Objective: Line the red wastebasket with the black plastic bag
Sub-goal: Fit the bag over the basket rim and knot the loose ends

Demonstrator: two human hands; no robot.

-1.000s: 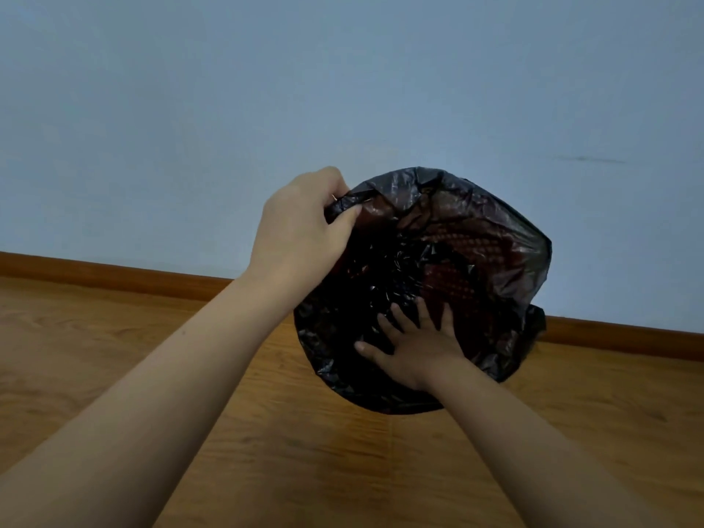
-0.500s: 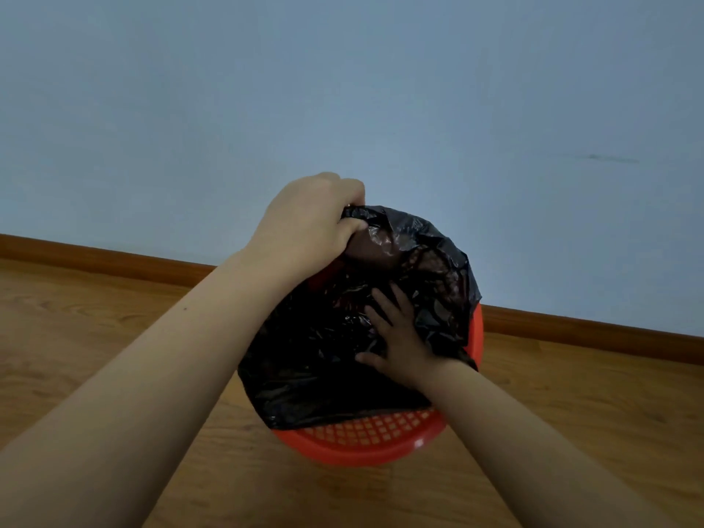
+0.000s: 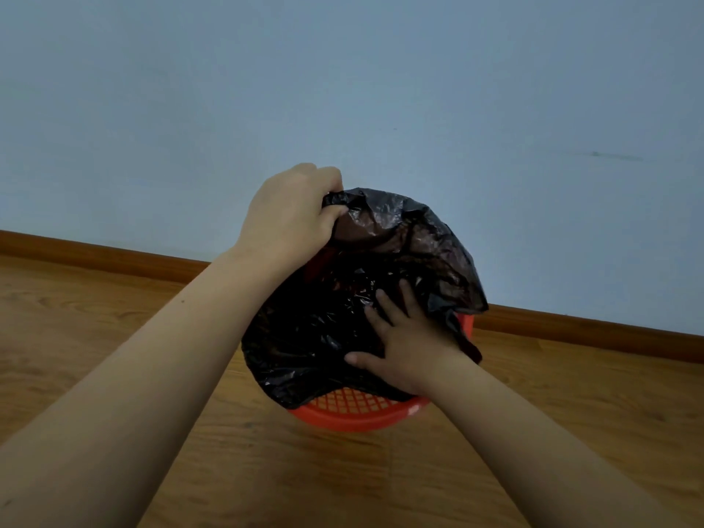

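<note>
The red wastebasket [image 3: 358,415] stands on the wooden floor near the wall, its mesh wall and near rim showing below the bag. The black plastic bag [image 3: 312,337] is bunched inside and over the basket's mouth, hiding most of the rim. My left hand [image 3: 293,211] grips the bag's edge at the far left and holds it above the rim. My right hand [image 3: 404,341] lies inside the bag with fingers spread, pressing the plastic down.
A wooden floor [image 3: 114,337] surrounds the basket. A brown skirting board [image 3: 95,249] runs along the foot of a plain light-blue wall [image 3: 343,89] just behind the basket.
The bag covered the whole basket a second ago. It has since slipped off the near rim, baring the red mesh, while my left hand kept its grip and my right hand stayed pressing inside.
</note>
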